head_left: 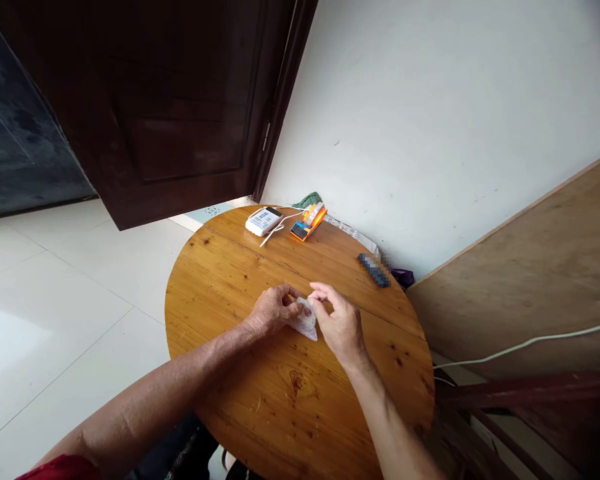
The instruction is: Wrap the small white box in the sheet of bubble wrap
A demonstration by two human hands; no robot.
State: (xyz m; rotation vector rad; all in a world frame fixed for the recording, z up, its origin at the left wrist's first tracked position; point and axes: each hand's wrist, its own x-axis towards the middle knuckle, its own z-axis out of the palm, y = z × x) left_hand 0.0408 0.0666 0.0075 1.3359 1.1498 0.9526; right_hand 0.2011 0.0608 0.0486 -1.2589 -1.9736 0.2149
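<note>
A small clear plastic bag is held just above the middle of the round wooden table. My left hand grips its left side between thumb and fingers. On the right, my right hand is closed in a pinch at the bag's upper right edge, its other fingers curled loosely. Whether anything lies inside the bag is too small to tell.
The round wooden table stands by a white wall. Toward its far edge lie a white power bank with a white cable and an orange-and-blue tape dispenser. A blurred dark object lies at the right; a dark door stands behind.
</note>
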